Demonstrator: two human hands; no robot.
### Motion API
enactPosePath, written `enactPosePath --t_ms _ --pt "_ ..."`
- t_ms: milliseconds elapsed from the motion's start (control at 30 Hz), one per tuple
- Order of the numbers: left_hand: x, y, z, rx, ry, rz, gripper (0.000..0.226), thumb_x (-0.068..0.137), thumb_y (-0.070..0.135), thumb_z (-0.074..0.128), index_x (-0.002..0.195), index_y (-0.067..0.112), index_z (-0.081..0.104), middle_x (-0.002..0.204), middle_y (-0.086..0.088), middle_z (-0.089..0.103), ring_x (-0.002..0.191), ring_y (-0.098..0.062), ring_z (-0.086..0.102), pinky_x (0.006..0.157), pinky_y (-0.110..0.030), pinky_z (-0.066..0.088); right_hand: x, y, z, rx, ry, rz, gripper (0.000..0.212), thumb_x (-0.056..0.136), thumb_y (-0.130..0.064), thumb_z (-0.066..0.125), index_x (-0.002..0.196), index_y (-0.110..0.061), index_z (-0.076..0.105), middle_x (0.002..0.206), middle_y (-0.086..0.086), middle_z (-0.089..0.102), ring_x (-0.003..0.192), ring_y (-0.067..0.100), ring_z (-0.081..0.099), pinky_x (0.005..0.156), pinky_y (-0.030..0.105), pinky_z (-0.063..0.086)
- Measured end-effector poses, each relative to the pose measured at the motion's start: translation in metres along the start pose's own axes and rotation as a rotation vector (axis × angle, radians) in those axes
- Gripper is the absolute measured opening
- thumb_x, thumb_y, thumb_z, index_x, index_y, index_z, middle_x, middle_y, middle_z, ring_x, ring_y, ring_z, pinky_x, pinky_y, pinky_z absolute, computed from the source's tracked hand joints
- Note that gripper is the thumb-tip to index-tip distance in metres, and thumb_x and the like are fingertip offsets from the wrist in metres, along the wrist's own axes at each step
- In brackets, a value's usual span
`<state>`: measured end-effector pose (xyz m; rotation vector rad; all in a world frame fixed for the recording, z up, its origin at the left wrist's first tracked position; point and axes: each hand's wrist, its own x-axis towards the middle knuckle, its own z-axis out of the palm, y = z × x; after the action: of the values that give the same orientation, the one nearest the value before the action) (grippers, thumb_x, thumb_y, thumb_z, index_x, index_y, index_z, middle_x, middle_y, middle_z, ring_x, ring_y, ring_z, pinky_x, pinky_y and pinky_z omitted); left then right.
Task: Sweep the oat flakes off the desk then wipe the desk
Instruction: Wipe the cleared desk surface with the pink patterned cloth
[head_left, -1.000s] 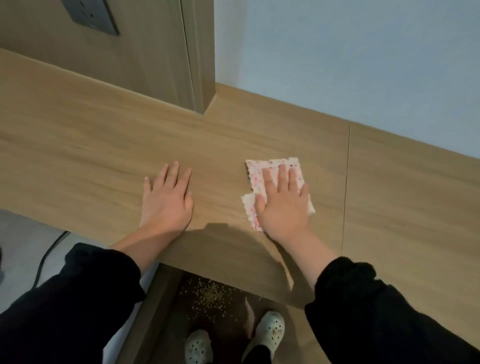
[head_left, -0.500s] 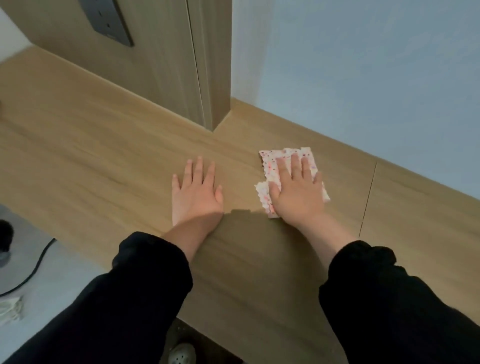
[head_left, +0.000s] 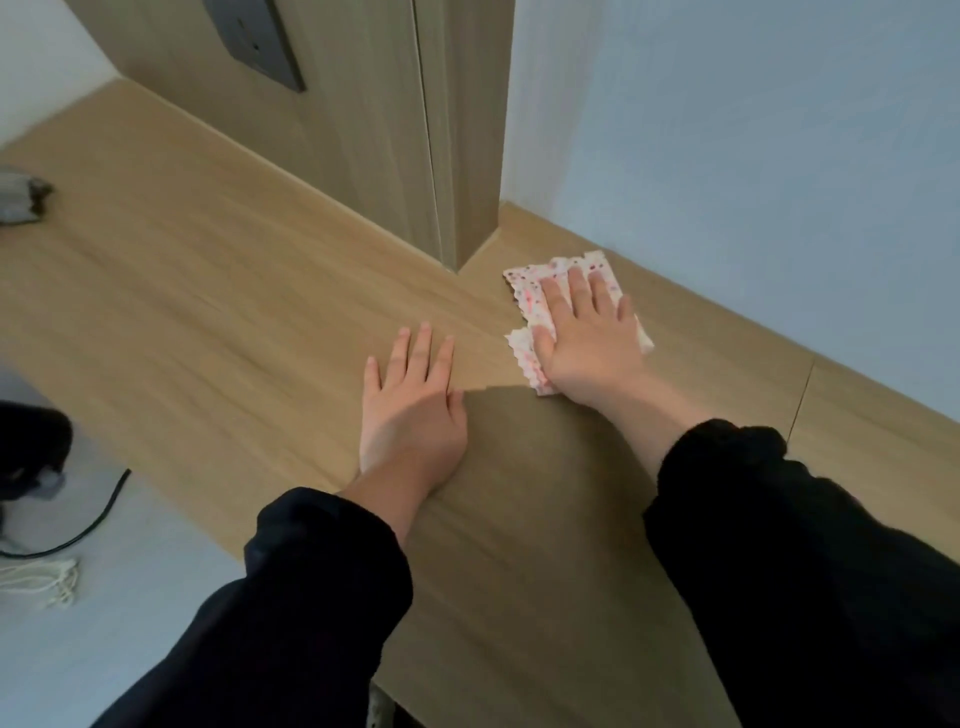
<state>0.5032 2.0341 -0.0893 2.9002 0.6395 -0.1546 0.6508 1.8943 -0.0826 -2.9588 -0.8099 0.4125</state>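
A long desk (head_left: 208, 322) with a light wood-grain top runs across the view, its back edge meeting a wood panel (head_left: 363, 130) and a pale blue-grey wall (head_left: 727, 130). A thin seam crosses the top at the right. A small white cloth (head_left: 527, 293), dotted pink and red with zigzag-cut edges, lies flat on the desk near the back, just right of the panel's corner. The right hand (head_left: 587, 338) presses on it with straight fingers, covering its middle; the cloth's left side and corners show around the hand.
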Motion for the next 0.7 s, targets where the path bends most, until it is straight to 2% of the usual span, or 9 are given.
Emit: enactPosePath --t_ms 100,167,333,533,700 --pt "0.001 -0.001 0.001 -0.040 0.017 -0.025 0.063 0.099 0.035 0.026 0.154 0.016 0.004 0.162 0.002 -0.004 0.148 -0.014 -0.007 0.120 -0.042 -0.001 0.012 -0.031 0.001 -0.031 -0.019 -0.173 0.059 0.102 -0.044 0.019 0.156 -0.029 0.001 0.163 0.003 -0.009 0.150 0.023 -0.010 0.119 0.048 -0.003" --pt "0.001 -0.001 0.001 -0.051 0.023 -0.036 0.064 0.099 0.035 0.026 0.155 0.015 0.003 0.162 0.002 -0.005 0.148 -0.013 -0.007 0.120 -0.041 -0.001 -0.001 -0.023 0.003 -0.030 -0.024 -0.263 0.061 0.101 -0.045 0.021 0.156 -0.028 0.000 0.163 0.000 -0.009 0.150 0.020 -0.010 0.120 0.045 -0.004" --pt "0.000 0.001 -0.001 -0.047 0.012 -0.032 0.064 0.099 0.037 0.025 0.154 0.016 0.001 0.162 0.003 -0.008 0.148 -0.013 -0.011 0.120 -0.042 -0.002 -0.002 0.023 -0.004 -0.086 0.003 -0.164 0.068 0.097 -0.049 0.013 0.156 -0.016 0.000 0.164 0.005 -0.004 0.150 0.020 -0.007 0.121 0.043 0.002" --pt "0.002 0.000 0.000 -0.042 0.017 -0.019 0.062 0.098 0.037 0.026 0.154 0.019 0.006 0.162 0.002 -0.006 0.148 -0.015 -0.011 0.120 -0.044 -0.001 0.074 -0.011 -0.018 -0.065 0.026 -0.170 0.065 0.101 -0.043 0.018 0.155 -0.012 0.000 0.164 0.007 -0.002 0.150 0.021 -0.003 0.120 0.044 0.003" --pt "0.003 0.001 0.000 -0.043 0.024 -0.027 0.061 0.098 0.036 0.027 0.154 0.021 0.008 0.162 0.003 -0.004 0.148 -0.014 -0.009 0.120 -0.044 -0.001 0.075 -0.007 -0.020 -0.052 0.044 -0.236 0.061 0.101 -0.035 0.021 0.156 -0.015 0.004 0.164 0.003 0.000 0.150 0.017 -0.002 0.120 0.040 0.003"
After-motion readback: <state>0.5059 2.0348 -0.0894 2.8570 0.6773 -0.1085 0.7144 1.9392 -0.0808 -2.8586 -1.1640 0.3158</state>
